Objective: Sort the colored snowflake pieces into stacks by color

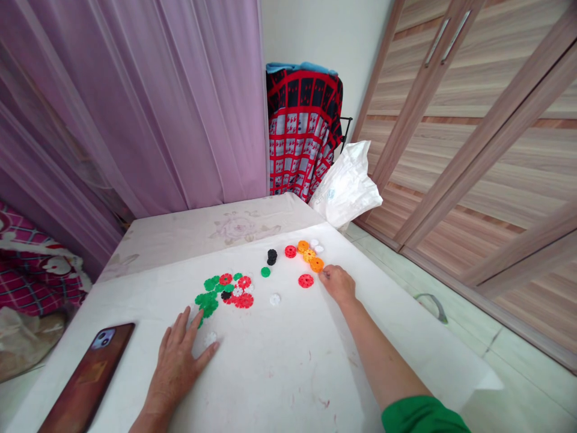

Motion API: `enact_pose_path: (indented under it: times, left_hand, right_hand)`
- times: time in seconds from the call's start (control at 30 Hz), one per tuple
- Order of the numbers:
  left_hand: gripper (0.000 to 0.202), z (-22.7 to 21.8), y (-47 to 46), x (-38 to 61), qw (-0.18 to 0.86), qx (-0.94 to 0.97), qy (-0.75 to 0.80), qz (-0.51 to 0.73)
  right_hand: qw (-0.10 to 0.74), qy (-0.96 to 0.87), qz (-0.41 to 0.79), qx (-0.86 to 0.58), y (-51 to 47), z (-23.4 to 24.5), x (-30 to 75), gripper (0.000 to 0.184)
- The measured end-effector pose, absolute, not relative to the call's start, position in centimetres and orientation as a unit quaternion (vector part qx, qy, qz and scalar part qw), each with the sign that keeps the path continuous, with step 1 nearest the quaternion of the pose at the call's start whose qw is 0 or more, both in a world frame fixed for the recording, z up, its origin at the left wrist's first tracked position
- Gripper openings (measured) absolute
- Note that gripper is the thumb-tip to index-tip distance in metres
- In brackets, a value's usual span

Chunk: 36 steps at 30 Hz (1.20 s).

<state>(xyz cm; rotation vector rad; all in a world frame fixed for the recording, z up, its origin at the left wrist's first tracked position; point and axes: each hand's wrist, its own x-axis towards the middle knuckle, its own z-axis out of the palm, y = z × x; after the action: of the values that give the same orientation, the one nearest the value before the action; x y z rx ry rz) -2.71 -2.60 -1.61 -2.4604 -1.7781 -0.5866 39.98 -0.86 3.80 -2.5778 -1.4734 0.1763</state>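
Small plastic snowflake discs lie scattered on a white sheet (288,361) over a table. My left hand (178,358) rests flat on the sheet with fingers spread, just below a cluster of green and red discs (224,291) and beside a white disc (210,338). My right hand (338,284) reaches forward, fingers curled and pinched at an orange disc (316,264). A red disc (305,280) lies just left of that hand. Further back sit more orange discs (305,250), a red disc (290,251), a black stack (271,257), a green disc (265,272) and a white disc (274,299).
A phone in a reddish-brown case (88,376) lies at the table's near left. Purple curtains (135,108) hang behind. A red patterned cloth (302,132) and a white plastic bag (349,186) stand past the far edge. Wooden wardrobe doors (473,132) line the right; tiled floor lies below.
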Motion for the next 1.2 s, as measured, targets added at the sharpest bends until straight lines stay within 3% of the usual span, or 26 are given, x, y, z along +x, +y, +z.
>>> enact_pose_path:
  times: [0.67,1.2]
  left_hand:
    - [0.069,-1.5,-2.6,-2.7,0.026,-0.798,-0.571,-0.190]
    - [0.065,-1.2,-2.3,-2.5,-0.005,-0.767,-0.606,-0.210]
  right_hand:
    - [0.104,-0.499,0.015,-0.860,-1.0,2.8,39.0,0.027]
    - [0.303,-0.559,-0.027,-0.772,-4.9,-1.0,36.9,0.023]
